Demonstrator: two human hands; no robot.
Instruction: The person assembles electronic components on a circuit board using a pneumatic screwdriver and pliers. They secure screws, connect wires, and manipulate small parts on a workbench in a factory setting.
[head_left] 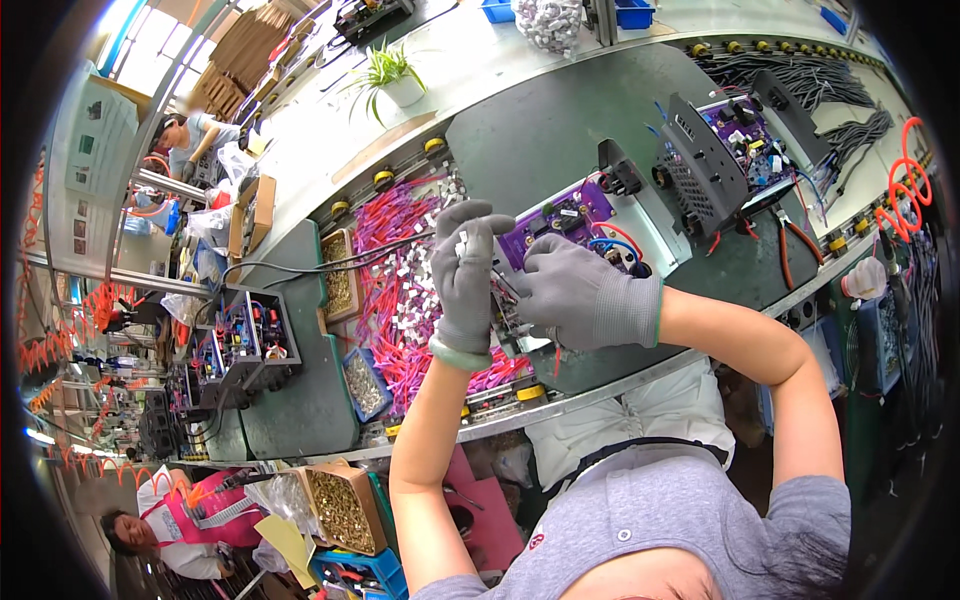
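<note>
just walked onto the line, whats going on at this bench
A person in grey knit gloves works over a purple circuit board seated in a pale metal tray on the dark green bench. The left hand pinches a small white connector; the right hand rests beside it over the board's near edge. A heap of pink wires lies to the left, red-handled pliers to the right. Other workers sit further along.
</note>
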